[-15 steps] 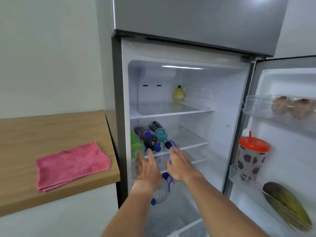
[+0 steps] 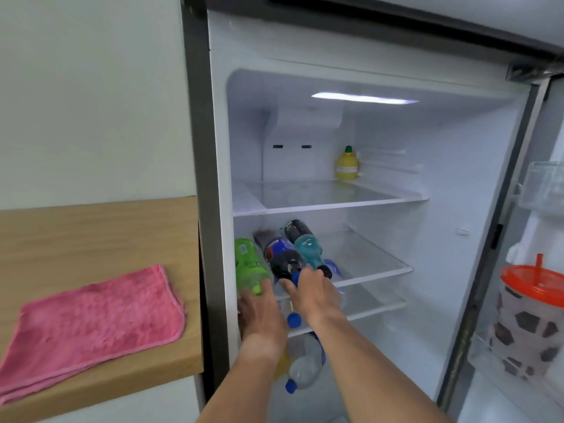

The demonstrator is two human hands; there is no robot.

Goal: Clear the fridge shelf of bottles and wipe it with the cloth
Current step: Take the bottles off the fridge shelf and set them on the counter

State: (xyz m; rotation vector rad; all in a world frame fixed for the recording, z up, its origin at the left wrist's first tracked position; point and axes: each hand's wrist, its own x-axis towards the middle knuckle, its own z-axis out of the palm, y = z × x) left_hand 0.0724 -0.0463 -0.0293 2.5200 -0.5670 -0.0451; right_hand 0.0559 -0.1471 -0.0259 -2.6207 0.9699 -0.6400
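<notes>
Half a second ago both hands hovered open, short of the bottles; now they have reached them at the centre of the frame. The left hand [image 2: 259, 312] cups the neck end of the green bottle [image 2: 248, 268], fingers wrapping it, though whether the grip is firm I cannot tell. The right hand [image 2: 314, 291] closes around the necks of the dark bottle [image 2: 282, 257] and the teal bottle [image 2: 306, 244]. All three lie on their sides on the middle shelf [image 2: 375, 270], caps forward. So clearing is only starting: nothing has left the shelf yet. The pink cloth [image 2: 91, 325] lies folded on the table [image 2: 100, 227] at lower left, untouched, waiting for the wipe.
</notes>
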